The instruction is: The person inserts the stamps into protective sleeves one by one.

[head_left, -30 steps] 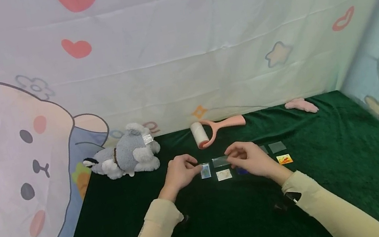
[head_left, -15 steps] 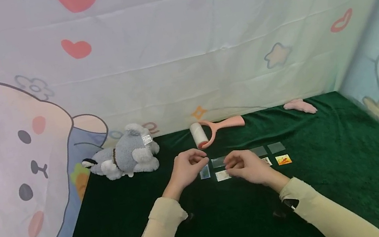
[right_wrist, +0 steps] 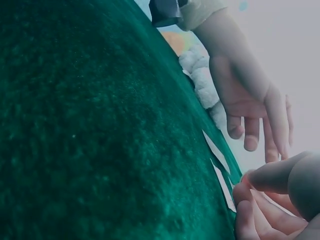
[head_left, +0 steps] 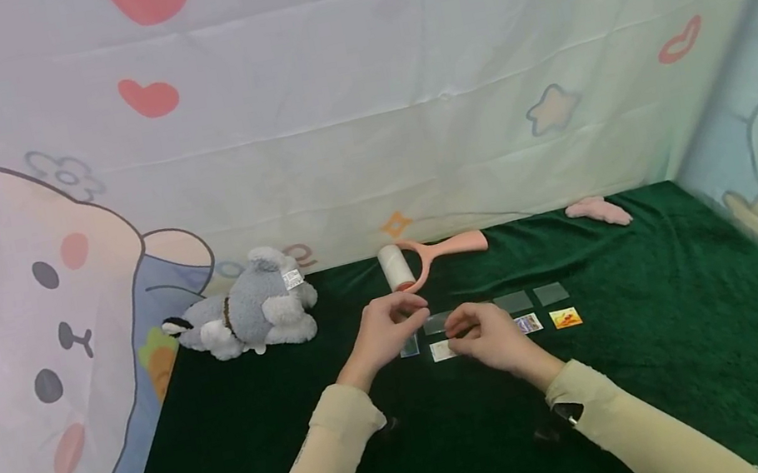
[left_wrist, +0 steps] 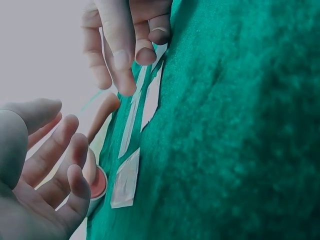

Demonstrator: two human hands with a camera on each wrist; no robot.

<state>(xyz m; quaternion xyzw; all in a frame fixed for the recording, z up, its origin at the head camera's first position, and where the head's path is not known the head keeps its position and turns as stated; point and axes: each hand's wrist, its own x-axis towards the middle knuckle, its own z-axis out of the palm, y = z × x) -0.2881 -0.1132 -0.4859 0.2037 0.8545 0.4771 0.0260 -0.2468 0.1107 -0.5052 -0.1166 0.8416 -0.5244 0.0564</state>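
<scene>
Both hands hover close together over two rows of small flat pieces. My left hand (head_left: 383, 329) hangs with loosely bent fingers beside a small blue picture card (head_left: 409, 346), which it partly covers; nothing shows between its fingers in the left wrist view. Fingertips of my right hand (head_left: 488, 336) are right at a small pale card (head_left: 442, 350). In the right wrist view its thumb and forefinger come near each other, with no card visible between them. Behind the cards lie clear rectangular slips (head_left: 513, 303). A patterned card (head_left: 528, 323) and an orange-yellow card (head_left: 565, 318) lie rightward.
A lint roller (head_left: 397, 267) with a pink handle lies behind the hands. A grey plush toy (head_left: 261, 304) rests at the back left, and a pink soft object (head_left: 599, 212) at the back right. Dark green cloth (head_left: 674, 354) covers the table; a printed curtain (head_left: 341, 108) hangs behind.
My left hand has moved right and slightly up, from beside the blue card to over it. My right hand has shifted left and toward the front, off the clear slip and nearer the pale card.
</scene>
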